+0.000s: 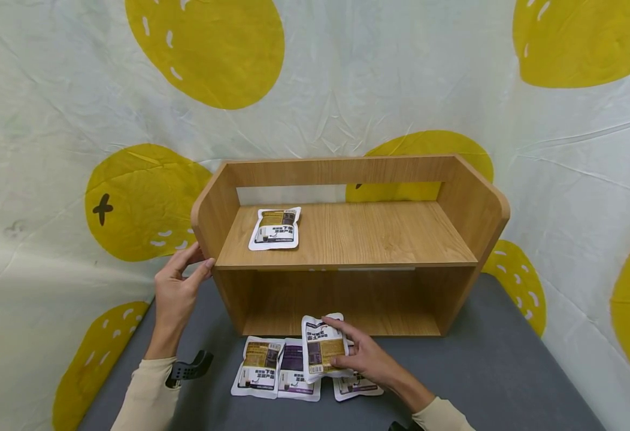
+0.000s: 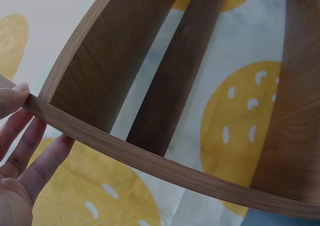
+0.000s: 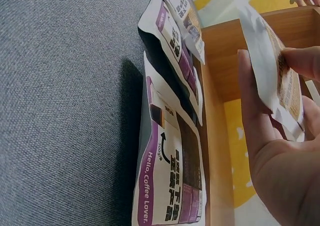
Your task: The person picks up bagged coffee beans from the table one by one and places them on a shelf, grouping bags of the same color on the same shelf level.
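A two-tier wooden shelf [image 1: 363, 236] stands on the grey table. My left hand [image 1: 176, 296] grips the front edge of its left side panel, thumb on one face and fingers on the other, as the left wrist view shows. With thumb and fingers, my right hand [image 1: 371, 357] pinches a white coffee pouch with a brown label [image 3: 267, 61], raised in front of the lower tier. Beneath it on the table lie a brown-labelled pouch [image 1: 257, 366], a purple-labelled pouch [image 1: 293, 377] and another purple one [image 3: 172, 171], which the right hand partly covers in the head view.
One brown-labelled pouch [image 1: 276, 229] lies at the left of the shelf's upper tier. A back rail [image 1: 342, 172] runs along the top, with raised sides at both ends. Behind the table [image 1: 509, 371] hangs a pale curtain [image 1: 336, 90] with yellow shapes.
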`<state>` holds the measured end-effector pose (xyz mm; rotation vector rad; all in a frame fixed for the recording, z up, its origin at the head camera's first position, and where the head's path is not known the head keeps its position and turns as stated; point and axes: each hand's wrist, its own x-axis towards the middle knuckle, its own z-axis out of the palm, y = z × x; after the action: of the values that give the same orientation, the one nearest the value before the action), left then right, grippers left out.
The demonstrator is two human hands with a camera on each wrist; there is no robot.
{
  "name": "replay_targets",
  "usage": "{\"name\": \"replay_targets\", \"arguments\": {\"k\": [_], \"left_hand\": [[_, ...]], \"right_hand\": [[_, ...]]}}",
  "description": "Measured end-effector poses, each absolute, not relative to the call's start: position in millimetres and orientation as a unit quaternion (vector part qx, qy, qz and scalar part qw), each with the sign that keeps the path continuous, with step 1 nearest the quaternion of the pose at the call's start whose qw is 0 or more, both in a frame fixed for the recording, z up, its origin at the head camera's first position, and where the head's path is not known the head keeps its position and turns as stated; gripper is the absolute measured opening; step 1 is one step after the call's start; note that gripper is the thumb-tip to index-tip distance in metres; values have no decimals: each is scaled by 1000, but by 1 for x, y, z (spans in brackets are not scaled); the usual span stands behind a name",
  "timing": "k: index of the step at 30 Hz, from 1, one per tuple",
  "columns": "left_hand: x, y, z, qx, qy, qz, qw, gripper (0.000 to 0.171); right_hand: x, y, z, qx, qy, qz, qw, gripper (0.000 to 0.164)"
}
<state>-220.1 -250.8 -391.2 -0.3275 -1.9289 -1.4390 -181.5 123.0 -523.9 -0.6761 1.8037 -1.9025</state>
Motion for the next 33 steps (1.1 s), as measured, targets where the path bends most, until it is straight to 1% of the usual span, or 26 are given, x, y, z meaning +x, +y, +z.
{"name": "replay_targets", "arguments": {"k": [8,11,15,21,24,26,29,33], "left_hand": [[-221,-251,-392,-131,-744,-553,351,50],[-221,-251,-391,-130,-745,-552,352,50],[-221,-251,-390,-128,-746,-550,352,50],[-221,-250,-390,-131,-744,-552,353,50],[-221,-251,-390,-132,-743,-552,354,50],[-221,-251,-391,-133,-743,-552,355,50],[-221,-251,-392,-133,-744,-550,356,50],[-221,-251,-392,-131,-746,-548,355,50]], "right_hand": [[-183,121,-524,-260,627,-703,215,92],[-183,121,-525,-269,622,-704,213,91],[-184,121,-526,-266,628,-699,214,81],[-183,122,-526,-248,656,-683,205,56],[-182,123,-526,-248,673,-671,187,41],[-181,122,-526,-247,680,-667,177,34],[-179,122,-526,-233,682,-670,176,30],[-178,122,-525,-199,670,-686,200,34]]}}
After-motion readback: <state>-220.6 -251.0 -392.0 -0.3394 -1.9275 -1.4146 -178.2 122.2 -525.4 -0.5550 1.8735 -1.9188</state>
